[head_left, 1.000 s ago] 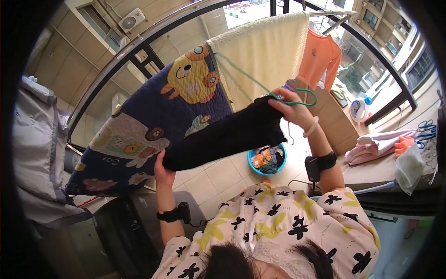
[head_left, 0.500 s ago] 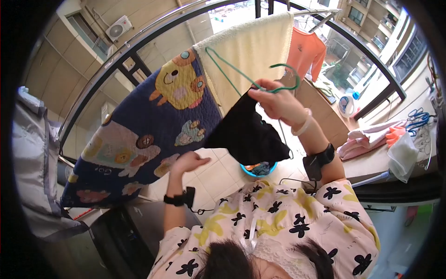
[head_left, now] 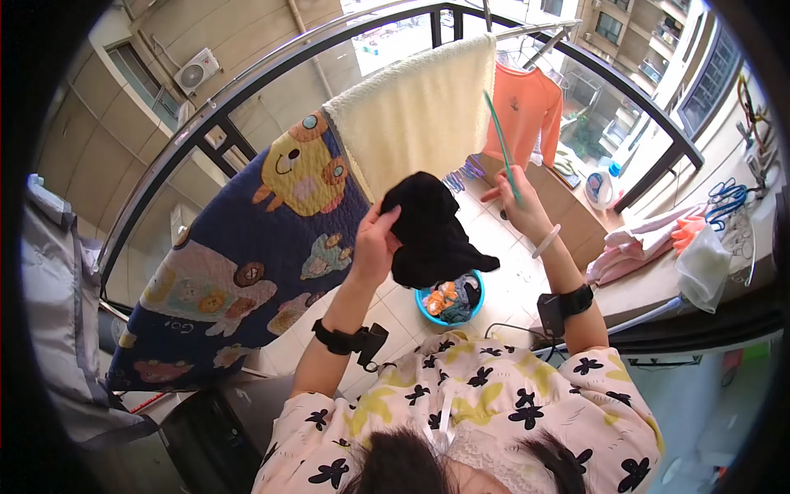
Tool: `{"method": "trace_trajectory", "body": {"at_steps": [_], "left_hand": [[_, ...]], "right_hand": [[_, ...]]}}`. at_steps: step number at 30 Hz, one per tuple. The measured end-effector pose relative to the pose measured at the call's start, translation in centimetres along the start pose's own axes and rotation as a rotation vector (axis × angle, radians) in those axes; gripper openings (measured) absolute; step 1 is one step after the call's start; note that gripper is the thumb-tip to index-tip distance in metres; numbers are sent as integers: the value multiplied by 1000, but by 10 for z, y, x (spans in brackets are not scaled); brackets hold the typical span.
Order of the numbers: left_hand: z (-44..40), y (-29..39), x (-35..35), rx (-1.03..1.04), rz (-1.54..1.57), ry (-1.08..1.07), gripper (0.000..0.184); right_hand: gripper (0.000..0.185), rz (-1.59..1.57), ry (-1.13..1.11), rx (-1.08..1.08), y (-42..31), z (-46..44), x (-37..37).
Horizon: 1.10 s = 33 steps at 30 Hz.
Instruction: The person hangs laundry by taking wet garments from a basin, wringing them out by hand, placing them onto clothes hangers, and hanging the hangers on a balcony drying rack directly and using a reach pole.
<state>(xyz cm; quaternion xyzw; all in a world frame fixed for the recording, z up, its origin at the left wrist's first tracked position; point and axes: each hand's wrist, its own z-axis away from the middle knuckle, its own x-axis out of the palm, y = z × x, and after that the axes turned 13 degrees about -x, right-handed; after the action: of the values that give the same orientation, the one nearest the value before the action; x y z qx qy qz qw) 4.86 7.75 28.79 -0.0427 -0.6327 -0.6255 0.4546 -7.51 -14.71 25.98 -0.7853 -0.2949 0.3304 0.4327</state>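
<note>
A bunched black cloth garment (head_left: 429,235) hangs from my left hand (head_left: 374,249), its fingers closed on the upper left edge. What kind of garment it is I cannot tell. To the right, my right hand (head_left: 525,206) grips a thin green clothes hanger (head_left: 497,123), seen nearly edge-on and pointing up. The garment and the hanger are apart. Below the garment, a blue basin (head_left: 480,309) on the floor holds orange and dark clothes.
A navy quilt (head_left: 239,206) with cartoon animals and a cream towel (head_left: 411,103) hang at left and centre. Behind them are an orange top (head_left: 527,107) and the balcony railing (head_left: 650,107). On the right-hand ledge lie pink cloth (head_left: 629,251) and blue hangers (head_left: 727,198).
The black garment has come off the green hanger. My left hand, earlier empty, now holds the garment, while my right hand keeps the hanger, turned upright and moved slightly right.
</note>
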Motion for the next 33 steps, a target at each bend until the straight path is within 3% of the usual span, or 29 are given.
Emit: {"method": "trace_trajectory", "body": {"at_steps": [2, 3, 5, 7, 8, 9, 11, 12, 13, 17, 19, 21, 25, 29, 31, 33], "left_hand": [[5, 17, 11, -34, 30, -27, 22], [2, 22, 9, -35, 23, -33, 22], [-3, 28, 7, -21, -103, -34, 22], [5, 35, 24, -27, -134, -16, 23], [7, 37, 25, -19, -191, -40, 24], [9, 40, 25, -10, -250, -63, 24], [20, 50, 24, 27, -337, 3, 25], [26, 55, 21, 67, -412, 66, 25], [25, 55, 10, 93, -322, 95, 22], [22, 44, -55, 110, -465, 136, 19], [19, 32, -73, 95, -530, 168, 18], [16, 20, -84, 100, -488, 378, 23], [22, 10, -71, 30, -338, 402, 30], [15, 5, -71, -2, -375, 185, 12], [13, 8, -67, 27, -377, 175, 10], [19, 19, -53, -13, -183, 219, 11]], "right_hand": [[15, 181, 3, -186, 49, 10, -8], [15, -49, -36, -7, 27, 18, -2], [21, -7, -182, 68, -4, 23, 10], [34, -89, -191, 30, -43, 31, 29], [42, -214, -187, -206, -42, 33, 42], [37, -421, -221, -111, -45, 26, 48], [25, -295, -205, -94, -28, 15, 40], [14, -275, -139, -59, -41, 10, 32], [11, -239, -157, -181, -30, 1, 23], [16, -54, 49, -113, -67, -18, -15], [14, -208, 236, -29, -83, -25, -28], [15, -392, 276, -124, -86, -38, -49], [14, -312, 172, -153, -101, -39, -47], [17, -336, 21, -77, -74, -24, -14], [15, -401, -93, 37, -70, -9, -5], [15, -400, -175, 1, -57, 3, 8]]}}
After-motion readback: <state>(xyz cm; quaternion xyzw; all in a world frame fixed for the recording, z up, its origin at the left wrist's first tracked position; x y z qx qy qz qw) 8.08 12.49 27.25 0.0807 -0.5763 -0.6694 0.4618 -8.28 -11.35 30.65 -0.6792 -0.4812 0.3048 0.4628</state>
